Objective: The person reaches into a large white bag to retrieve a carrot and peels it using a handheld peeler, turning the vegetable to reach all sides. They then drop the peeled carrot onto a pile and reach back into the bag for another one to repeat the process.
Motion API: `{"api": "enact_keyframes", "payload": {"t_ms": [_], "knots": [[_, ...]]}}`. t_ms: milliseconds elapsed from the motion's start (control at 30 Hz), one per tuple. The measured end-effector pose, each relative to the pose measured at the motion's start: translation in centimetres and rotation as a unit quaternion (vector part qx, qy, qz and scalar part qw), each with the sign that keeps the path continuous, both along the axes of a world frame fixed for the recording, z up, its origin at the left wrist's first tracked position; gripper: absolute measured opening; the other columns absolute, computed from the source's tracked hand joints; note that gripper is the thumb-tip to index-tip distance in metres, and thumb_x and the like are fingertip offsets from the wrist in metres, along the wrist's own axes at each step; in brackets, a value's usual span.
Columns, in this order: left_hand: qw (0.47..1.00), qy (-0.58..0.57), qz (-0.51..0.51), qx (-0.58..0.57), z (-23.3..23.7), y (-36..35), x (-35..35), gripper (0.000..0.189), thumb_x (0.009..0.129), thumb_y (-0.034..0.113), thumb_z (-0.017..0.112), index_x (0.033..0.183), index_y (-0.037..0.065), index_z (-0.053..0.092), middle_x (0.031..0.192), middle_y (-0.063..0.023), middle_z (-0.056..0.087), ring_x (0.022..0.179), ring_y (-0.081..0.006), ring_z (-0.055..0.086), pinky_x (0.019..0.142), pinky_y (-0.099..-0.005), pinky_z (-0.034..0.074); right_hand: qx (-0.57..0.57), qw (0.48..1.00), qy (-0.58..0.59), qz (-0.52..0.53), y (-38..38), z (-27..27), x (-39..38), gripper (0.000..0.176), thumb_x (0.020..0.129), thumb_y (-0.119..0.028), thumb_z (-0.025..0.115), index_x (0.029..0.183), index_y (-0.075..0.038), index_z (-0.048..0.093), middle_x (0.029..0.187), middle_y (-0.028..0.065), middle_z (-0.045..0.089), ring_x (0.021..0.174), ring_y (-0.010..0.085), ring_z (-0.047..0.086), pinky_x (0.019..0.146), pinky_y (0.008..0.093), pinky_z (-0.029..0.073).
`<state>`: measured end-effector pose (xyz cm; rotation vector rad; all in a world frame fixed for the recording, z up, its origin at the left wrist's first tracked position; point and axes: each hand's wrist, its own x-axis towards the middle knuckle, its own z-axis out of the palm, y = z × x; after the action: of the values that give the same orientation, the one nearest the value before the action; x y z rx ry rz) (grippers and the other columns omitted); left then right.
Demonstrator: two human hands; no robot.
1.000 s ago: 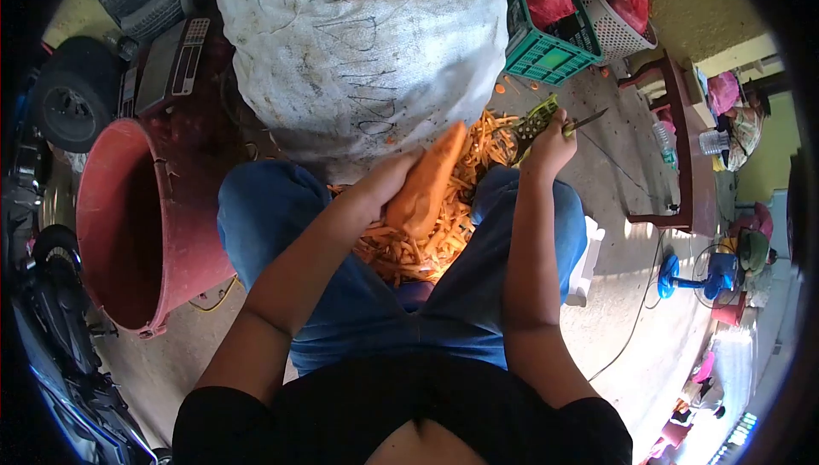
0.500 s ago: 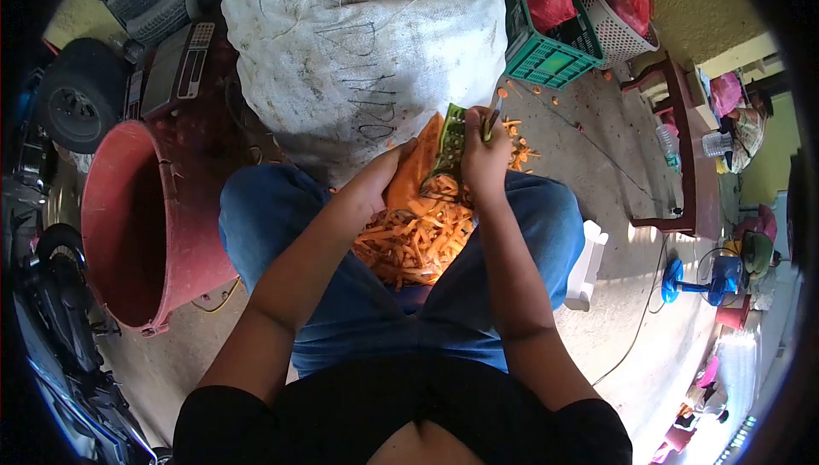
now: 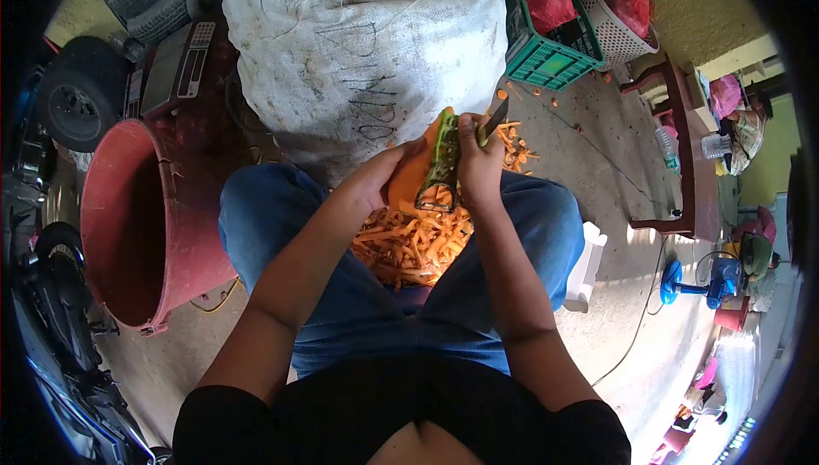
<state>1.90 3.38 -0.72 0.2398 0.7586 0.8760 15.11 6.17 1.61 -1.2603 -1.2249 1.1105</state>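
Note:
My left hand [image 3: 376, 177] is wrapped around a large, peeled-looking orange vegetable piece [image 3: 408, 177] between my knees; its exact kind does not show. My right hand [image 3: 480, 164] grips a green slotted hand grater [image 3: 444, 154], which lies along the right side of the orange piece. A knife [image 3: 497, 115] also sticks up out of my right hand, blade pointing away. Orange strips show in the grater's near end. Right below both hands, a heap of orange strips [image 3: 411, 247] fills a container mostly hidden between my legs.
A stuffed white sack [image 3: 367, 55] stands in front of me. To the left is a large red barrel [image 3: 192, 209] lying open towards me. Orange scraps [image 3: 517, 148] litter the floor by my right knee. Beyond are a green crate [image 3: 554, 64] and a blue fan [image 3: 723, 282].
The grater has turned more edge-on and its near end has come slightly towards me. My right hand has rolled and shifted a little left, showing more of the knife blade.

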Motion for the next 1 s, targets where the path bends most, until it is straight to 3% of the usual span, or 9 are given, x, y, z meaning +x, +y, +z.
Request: {"api": "enact_keyframes", "payload": {"t_ms": [133,267,467,533,700,767,867,900,1000], "knots": [[0.996,-0.082,-0.004,0.018,-1.2,0.2,-0.3,0.027,0.083,0.024,0.042,0.098,0.002,0.049,0.089,-0.0087,0.056,0.075,-0.0170,0.057,0.067,-0.0298,0.048,-0.003,0.999,0.044,0.030,-0.8,0.1,-1.0,0.023,0.084,-0.021,0.045,0.081,0.001,0.051,0.062,-0.0010,0.049,0.054,0.0052,0.043,0.051,0.0198,0.036],[0.996,-0.081,0.024,0.035,-3.0,0.2,-0.3,0.028,0.083,0.026,0.041,0.096,0.002,0.049,0.088,-0.0084,0.057,0.074,-0.0171,0.057,0.067,-0.0305,0.048,0.031,0.999,-0.021,0.006,-1.0,-0.2,-1.5,0.023,0.082,-0.020,0.047,0.079,0.003,0.052,0.060,0.0064,0.052,0.053,0.0129,0.048,0.052,0.0261,0.039],[0.997,0.030,0.064,-0.040,-0.6,-0.3,0.4,0.030,0.085,0.027,0.038,0.100,0.002,0.047,0.088,-0.0090,0.056,0.073,-0.0181,0.057,0.065,-0.0294,0.048,0.089,0.978,-0.172,-0.083,-0.5,-0.5,-1.2,0.024,0.081,-0.019,0.047,0.079,0.004,0.053,0.060,0.0154,0.053,0.053,0.0228,0.050,0.053,0.0305,0.039],[0.999,0.005,-0.041,-0.006,-0.7,-0.3,0.4,0.031,0.085,0.028,0.038,0.101,0.002,0.046,0.089,-0.0092,0.056,0.074,-0.0180,0.057,0.065,-0.0291,0.048,0.080,0.977,-0.150,-0.125,0.7,-0.5,-0.7,0.025,0.081,-0.020,0.048,0.079,0.004,0.053,0.062,0.0159,0.054,0.054,0.0233,0.051,0.053,0.0313,0.040],[0.995,0.037,-0.093,0.016,0.4,-1.0,0.4,0.034,0.085,0.028,0.038,0.103,0.001,0.045,0.090,-0.0102,0.055,0.075,-0.0170,0.057,0.065,-0.0297,0.048,0.068,0.963,-0.168,-0.197,3.8,-2.2,2.9,0.025,0.081,-0.019,0.047,0.078,0.004,0.054,0.062,0.0155,0.055,0.052,0.0211,0.049,0.053,0.0309,0.039],[0.989,0.078,-0.116,0.044,1.9,-1.6,0.4,0.034,0.085,0.028,0.038,0.104,0.001,0.044,0.090,-0.0109,0.055,0.075,-0.0174,0.057,0.065,-0.0299,0.048,0.031,0.948,-0.096,-0.301,4.9,-1.9,4.5,0.027,0.082,-0.021,0.047,0.071,0.003,0.052,0.057,0.0049,0.051,0.050,0.0118,0.044,0.048,0.0279,0.038],[0.991,0.068,-0.111,0.029,2.6,-2.2,0.4,0.035,0.085,0.027,0.037,0.106,0.000,0.043,0.088,-0.0128,0.055,0.072,-0.0193,0.058,0.064,-0.0304,0.048,0.041,0.957,-0.028,-0.286,5.7,-2.5,6.5,0.026,0.083,-0.020,0.046,0.071,0.003,0.052,0.059,0.0027,0.050,0.050,0.0098,0.043,0.047,0.0253,0.036],[0.993,0.045,-0.108,0.029,2.2,-2.0,0.2,0.035,0.085,0.027,0.037,0.106,-0.001,0.042,0.087,-0.0139,0.055,0.071,-0.0209,0.057,0.063,-0.0311,0.048,0.058,0.953,-0.003,-0.298,5.4,-2.1,6.1,0.026,0.082,-0.018,0.046,0.070,0.004,0.051,0.052,0.0028,0.044,0.046,0.0099,0.036,0.045,0.0274,0.031],[0.995,0.002,-0.101,0.026,0.6,-1.1,-0.5,0.039,0.084,0.029,0.038,0.107,-0.001,0.041,0.086,-0.0162,0.055,0.070,-0.0235,0.057,0.062,-0.0324,0.048,0.031,0.949,0.039,-0.310,5.5,-2.2,6.2,0.025,0.082,-0.017,0.045,0.071,0.004,0.050,0.055,0.0026,0.046,0.048,0.0103,0.039,0.046,0.0269,0.033]]}}
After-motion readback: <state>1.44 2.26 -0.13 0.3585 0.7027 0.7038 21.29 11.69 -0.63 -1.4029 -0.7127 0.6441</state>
